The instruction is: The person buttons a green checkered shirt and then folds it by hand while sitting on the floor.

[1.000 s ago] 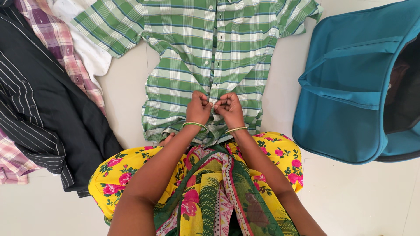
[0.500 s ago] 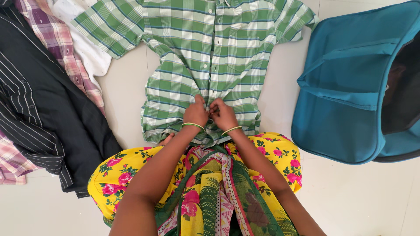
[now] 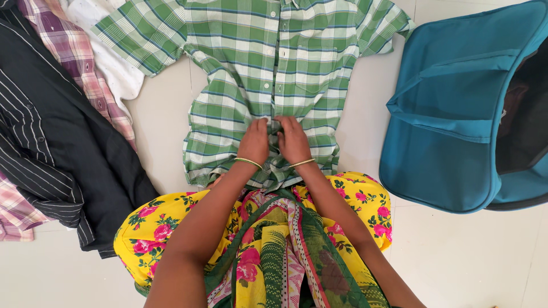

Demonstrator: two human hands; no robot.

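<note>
- Where the two hands meet, at the lower button strip of one green checked shirt (image 3: 268,74), the left hand (image 3: 254,141) and the right hand (image 3: 293,140) lie side by side, fingers curled down and pinching the cloth between them; the shirt is spread front-up on the pale floor (image 3: 468,256), collar away from the person.
- Each wrist carries one thin bangle, two in all.
- To the left lies a heap of other garments: one black pinstriped shirt (image 3: 51,142), one pink-and-purple checked shirt (image 3: 80,63) and one white dotted piece (image 3: 117,68), overlapping each other and close to the green shirt's sleeve.
- To the right stands one teal bag (image 3: 451,131), open at its far side, apart from the shirt's hem.
- The person's lap, in yellow flowered cloth (image 3: 148,219), covers the shirt's bottom edge.
- The fingertips are tucked under the knuckles, so whether they hold a button cannot be made out.
- The shirt's collar, the garment heap and the bag are all cut off by the picture's edges; the bag's dark inside is hard to read.
</note>
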